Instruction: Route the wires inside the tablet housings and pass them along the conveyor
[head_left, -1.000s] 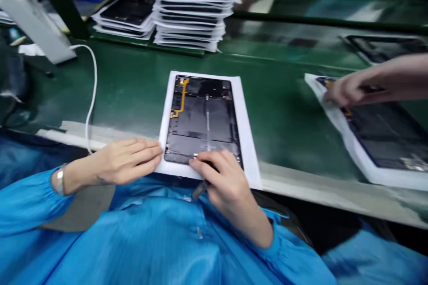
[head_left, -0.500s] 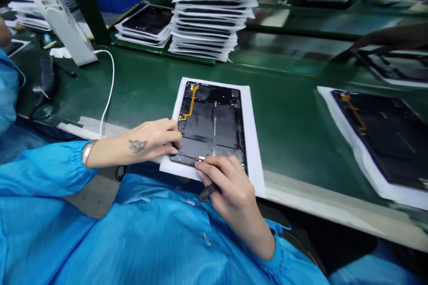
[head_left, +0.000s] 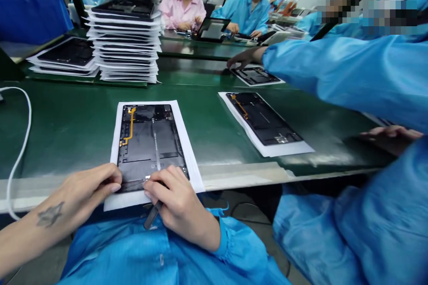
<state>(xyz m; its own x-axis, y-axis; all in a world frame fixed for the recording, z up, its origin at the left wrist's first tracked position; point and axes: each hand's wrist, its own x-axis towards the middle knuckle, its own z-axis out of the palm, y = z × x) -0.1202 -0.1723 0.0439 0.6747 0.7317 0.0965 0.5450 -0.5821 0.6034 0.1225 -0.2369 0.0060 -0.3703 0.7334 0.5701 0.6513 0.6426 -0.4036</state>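
Note:
An opened tablet housing (head_left: 140, 147) with black insides and an orange flex cable (head_left: 131, 127) lies on a white sheet (head_left: 192, 169) in front of me. At its near left corner my left hand (head_left: 95, 187) is closed, thumb and finger pinching the end of a thin dark cable (head_left: 133, 182) that runs along the near edge. My right hand (head_left: 179, 202) rests over the near right part, its fingertips by the cable's other end. It holds a dark tool (head_left: 152, 217) whose flat blunt end sticks out below the hand; the tip is hidden.
Another opened tablet (head_left: 264, 116) lies on a sheet to the right. Beyond it a co-worker's hand (head_left: 245, 57) touches a further tablet (head_left: 254, 75). A tall stack of tablets and sheets (head_left: 125, 49) stands at the back left, beside a lower pile (head_left: 67, 53). A white cord (head_left: 28, 129) lies left.
My view has turned up and to the right, so the workpiece appears farther left and the co-workers show. Both hands keep about the same places on the tablet housing.

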